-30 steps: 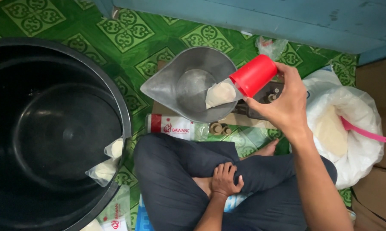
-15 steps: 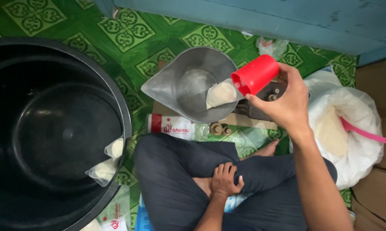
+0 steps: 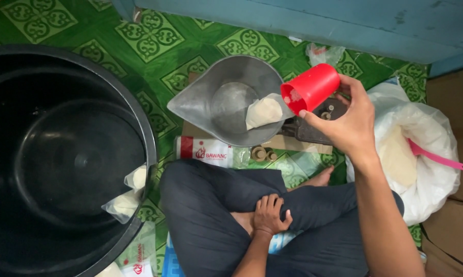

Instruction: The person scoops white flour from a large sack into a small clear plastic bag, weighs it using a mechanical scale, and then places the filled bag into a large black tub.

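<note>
My right hand (image 3: 347, 123) holds a red plastic cup (image 3: 310, 88) tipped on its side at the rim of a grey metal scale pan (image 3: 226, 100). A small clear bag of white powder (image 3: 263, 111) lies in the pan just under the cup's mouth. The pan sits on a dark weighing scale (image 3: 313, 128). My left hand (image 3: 270, 214) rests on my crossed leg in dark trousers, fingers curled, holding nothing.
A big black tub (image 3: 67, 154) fills the left, with filled small bags (image 3: 126, 195) at its rim. A white sack of powder (image 3: 411, 154) with a pink scoop (image 3: 439, 159) stands right. Small brass weights (image 3: 262, 154) and packets (image 3: 206, 150) lie on the green patterned mat.
The red cup has tilted a little further and moved slightly up at the pan's rim. My left hand has stayed on my leg.
</note>
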